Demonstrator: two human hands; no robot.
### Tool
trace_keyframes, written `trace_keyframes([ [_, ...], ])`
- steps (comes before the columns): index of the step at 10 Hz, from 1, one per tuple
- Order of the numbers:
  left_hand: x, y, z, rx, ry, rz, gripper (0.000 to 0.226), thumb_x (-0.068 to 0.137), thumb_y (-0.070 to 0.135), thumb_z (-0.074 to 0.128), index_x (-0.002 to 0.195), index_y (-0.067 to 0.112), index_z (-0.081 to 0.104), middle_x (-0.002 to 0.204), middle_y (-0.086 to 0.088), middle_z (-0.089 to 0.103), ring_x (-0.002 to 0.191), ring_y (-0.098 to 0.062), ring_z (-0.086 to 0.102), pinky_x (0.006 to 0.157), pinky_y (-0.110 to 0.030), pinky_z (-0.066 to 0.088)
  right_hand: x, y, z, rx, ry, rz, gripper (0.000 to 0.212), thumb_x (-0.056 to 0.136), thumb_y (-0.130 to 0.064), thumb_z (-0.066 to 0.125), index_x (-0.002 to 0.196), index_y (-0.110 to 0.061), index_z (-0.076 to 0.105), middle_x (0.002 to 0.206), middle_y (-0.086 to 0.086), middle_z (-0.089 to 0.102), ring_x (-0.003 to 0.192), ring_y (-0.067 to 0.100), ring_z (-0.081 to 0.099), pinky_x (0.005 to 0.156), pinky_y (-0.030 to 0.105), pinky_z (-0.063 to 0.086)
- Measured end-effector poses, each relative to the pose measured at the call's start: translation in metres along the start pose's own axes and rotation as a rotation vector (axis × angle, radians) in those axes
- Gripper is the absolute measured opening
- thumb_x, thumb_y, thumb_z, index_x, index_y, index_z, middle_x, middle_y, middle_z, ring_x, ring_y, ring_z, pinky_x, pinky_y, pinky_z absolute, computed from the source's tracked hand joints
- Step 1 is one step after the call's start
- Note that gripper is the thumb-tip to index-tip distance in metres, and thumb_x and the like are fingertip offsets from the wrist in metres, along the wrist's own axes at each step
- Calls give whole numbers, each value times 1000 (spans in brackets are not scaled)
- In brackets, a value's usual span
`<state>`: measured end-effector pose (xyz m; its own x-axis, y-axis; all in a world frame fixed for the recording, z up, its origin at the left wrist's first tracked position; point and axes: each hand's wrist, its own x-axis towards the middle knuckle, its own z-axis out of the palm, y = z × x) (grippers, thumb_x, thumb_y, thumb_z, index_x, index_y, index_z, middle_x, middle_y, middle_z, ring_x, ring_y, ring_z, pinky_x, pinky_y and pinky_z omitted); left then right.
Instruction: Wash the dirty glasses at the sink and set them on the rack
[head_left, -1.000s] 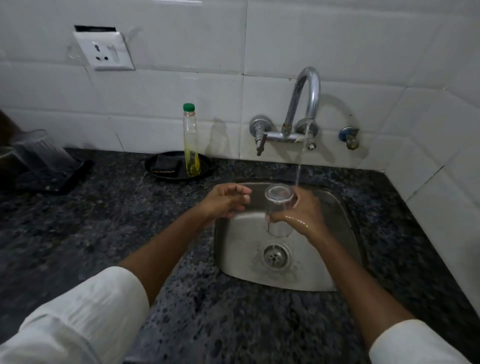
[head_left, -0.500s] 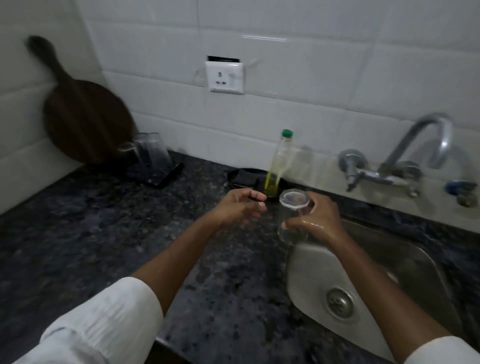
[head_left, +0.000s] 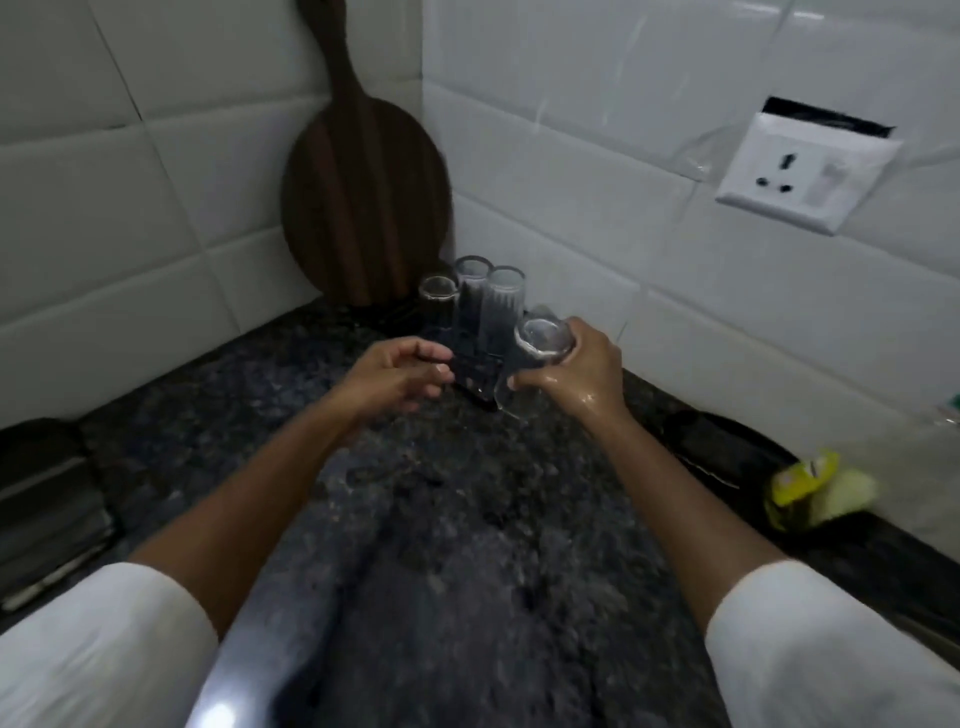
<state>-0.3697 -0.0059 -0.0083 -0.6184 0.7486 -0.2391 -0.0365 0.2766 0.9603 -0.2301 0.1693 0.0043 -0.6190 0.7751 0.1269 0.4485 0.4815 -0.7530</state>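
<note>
My right hand (head_left: 576, 376) is wet and grips a clear glass (head_left: 540, 340), held base-up and tilted over the near corner of the black rack (head_left: 475, 376). Three clear glasses (head_left: 480, 299) stand upside down on the rack's far part, close to the wall corner. My left hand (head_left: 400, 374) hovers just left of the rack with curled, parted fingers and holds nothing. Water drips from the held glass onto the counter. The sink is out of view.
A dark round wooden board (head_left: 363, 192) leans in the tiled corner behind the rack. A wall socket (head_left: 800, 174) sits at upper right. A black dish (head_left: 727, 447) and a yellow soap bottle (head_left: 810, 491) lie at right. A dark object (head_left: 47, 493) sits at the left edge.
The view swung left from the sink to the rack. My right hand carried the glass from under the tap over to the rack; my left hand travelled alongside.
</note>
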Motion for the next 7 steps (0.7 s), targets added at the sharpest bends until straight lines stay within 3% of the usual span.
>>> trace_keyframes([
  [1,22,-7,-30,5,31,-23,19,92,19,66,111,22,66,102,1,76,87,-13,67,78,-31,48,38,-13,46,-53,51,4,63,42,-39,92,95,-17,66,98,3,69,87,19,63,73,29,52],
  [3,45,-14,-51,-59,35,-41,18,92,17,66,109,22,66,111,-7,75,82,-13,65,82,-35,46,74,-18,102,-92,94,66,63,44,-36,94,96,-17,64,99,2,70,89,19,65,72,29,53],
  [4,54,-19,-57,-60,35,-44,19,92,19,67,111,22,67,110,-6,75,89,-16,65,84,-36,47,75,-14,117,-126,104,67,61,47,-34,95,92,-18,57,100,4,69,92,22,65,73,32,52],
  [6,59,-13,-57,-35,21,-29,22,93,19,65,115,19,66,109,-5,76,90,-15,66,82,-33,48,74,-13,124,-186,109,72,84,58,-34,92,120,-7,42,126,14,50,111,30,56,83,38,49],
  [7,57,-5,-45,-15,29,-3,21,93,18,65,114,19,66,111,-7,74,91,-16,65,82,-32,47,70,-3,115,-80,103,112,80,59,-38,91,116,-7,44,122,12,50,105,26,55,79,36,49],
])
